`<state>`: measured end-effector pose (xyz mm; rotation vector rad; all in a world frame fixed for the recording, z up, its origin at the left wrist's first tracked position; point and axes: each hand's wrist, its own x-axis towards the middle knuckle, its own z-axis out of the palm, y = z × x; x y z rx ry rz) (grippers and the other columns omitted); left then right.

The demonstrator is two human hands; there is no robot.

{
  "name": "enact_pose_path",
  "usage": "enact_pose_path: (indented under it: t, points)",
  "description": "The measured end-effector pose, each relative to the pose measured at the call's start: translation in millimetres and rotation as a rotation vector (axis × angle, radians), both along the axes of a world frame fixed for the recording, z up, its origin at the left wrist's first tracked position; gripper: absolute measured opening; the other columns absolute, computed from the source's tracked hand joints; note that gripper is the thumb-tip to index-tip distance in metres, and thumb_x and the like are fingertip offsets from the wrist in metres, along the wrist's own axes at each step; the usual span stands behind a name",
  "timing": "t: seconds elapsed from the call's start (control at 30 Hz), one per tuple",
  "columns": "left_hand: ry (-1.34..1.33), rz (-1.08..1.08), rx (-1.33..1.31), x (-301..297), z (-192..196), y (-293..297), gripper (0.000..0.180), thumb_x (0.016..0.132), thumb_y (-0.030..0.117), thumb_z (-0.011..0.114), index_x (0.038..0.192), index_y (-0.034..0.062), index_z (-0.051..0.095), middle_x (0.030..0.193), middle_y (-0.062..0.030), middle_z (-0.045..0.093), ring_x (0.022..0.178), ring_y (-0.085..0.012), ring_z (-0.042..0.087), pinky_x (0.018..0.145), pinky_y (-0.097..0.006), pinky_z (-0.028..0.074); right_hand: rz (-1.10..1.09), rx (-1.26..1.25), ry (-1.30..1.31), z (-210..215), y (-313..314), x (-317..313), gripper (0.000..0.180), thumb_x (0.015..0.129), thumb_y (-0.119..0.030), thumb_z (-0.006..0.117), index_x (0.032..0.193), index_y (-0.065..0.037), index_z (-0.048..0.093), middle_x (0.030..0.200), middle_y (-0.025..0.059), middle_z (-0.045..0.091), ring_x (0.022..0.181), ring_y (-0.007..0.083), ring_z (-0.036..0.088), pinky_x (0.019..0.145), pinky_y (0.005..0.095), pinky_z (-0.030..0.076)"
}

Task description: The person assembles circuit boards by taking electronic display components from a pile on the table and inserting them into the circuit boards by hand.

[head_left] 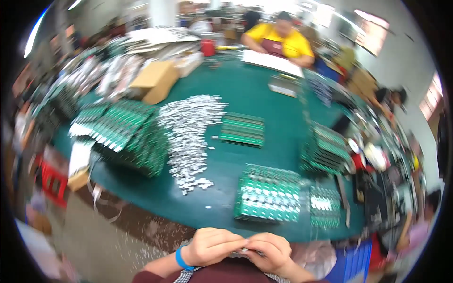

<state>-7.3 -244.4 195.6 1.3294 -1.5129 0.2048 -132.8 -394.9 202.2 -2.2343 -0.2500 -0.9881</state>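
Note:
My left hand (210,247), with a blue band at the wrist, and my right hand (271,249) meet in front of my body at the table's near edge. Their fingers are closed and pressed together at the tips. Something small and pale shows between them, too blurred to name. Just beyond lies a stack of green circuit boards (267,195) with rows of whitish parts on top. To its right is a smaller group of green boards (324,206). A long heap of small white pieces (188,134) spreads over the green table (278,146) ahead on the left.
A tall pile of green boards (127,127) stands at the left, another stack (325,148) at the right. More boards (243,129) lie mid-table. A cardboard box (158,80) sits far left. Across the table, a person in yellow (283,40) works at a white panel (272,62).

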Motion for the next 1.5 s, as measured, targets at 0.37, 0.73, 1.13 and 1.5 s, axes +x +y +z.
enact_pose_path:
  t: [0.37, 0.73, 1.13, 1.5]
  points:
    - [-0.015, 0.149, -0.014, -13, -14, -2, 0.013, 0.082, -0.001, 0.066, 0.094, -0.0001, 0.069, 0.084, -0.0166, 0.067, 0.073, -0.0298, 0.064, 0.067, -0.036, 0.052, 0.094, 0.203, -0.113, -11, 12, -7, 0.02, 0.079, -0.005, 0.067, 0.093, 0.0, 0.054, 0.089, 0.0123, 0.054, 0.079, 0.0303, 0.059, 0.065, 0.0381, 0.049]
    - [-0.043, 0.114, -0.007, -14, -14, -3, 0.007, 0.085, 0.0, 0.067, 0.089, -0.0038, 0.063, 0.084, -0.0188, 0.065, 0.074, -0.0318, 0.064, 0.067, -0.037, 0.055, 0.072, 0.272, -0.188, -20, 16, -10, 0.017, 0.083, -0.006, 0.067, 0.097, 0.0, 0.059, 0.089, 0.0109, 0.059, 0.076, 0.0278, 0.062, 0.062, 0.0352, 0.052]
    - [0.398, 0.161, 0.248, 8, -7, 33, 0.01, 0.067, -0.003, 0.066, 0.069, 0.0024, 0.058, 0.071, -0.0095, 0.063, 0.064, -0.0255, 0.06, 0.061, -0.035, 0.047, -0.278, 0.099, 0.148, 17, -52, -22, 0.027, 0.07, 0.005, 0.072, 0.095, -0.007, 0.067, 0.089, 0.0075, 0.068, 0.077, 0.0229, 0.066, 0.066, 0.0304, 0.053]
    - [0.588, 0.484, 0.959, 36, -37, 119, 0.015, 0.076, -0.007, 0.059, 0.09, -0.0032, 0.062, 0.08, -0.014, 0.061, 0.071, -0.0269, 0.058, 0.065, -0.032, 0.046, -0.293, -0.115, 0.433, 17, -128, 27, 0.015, 0.079, -0.001, 0.066, 0.094, -0.001, 0.062, 0.091, 0.0114, 0.059, 0.082, 0.0283, 0.061, 0.069, 0.0346, 0.05]
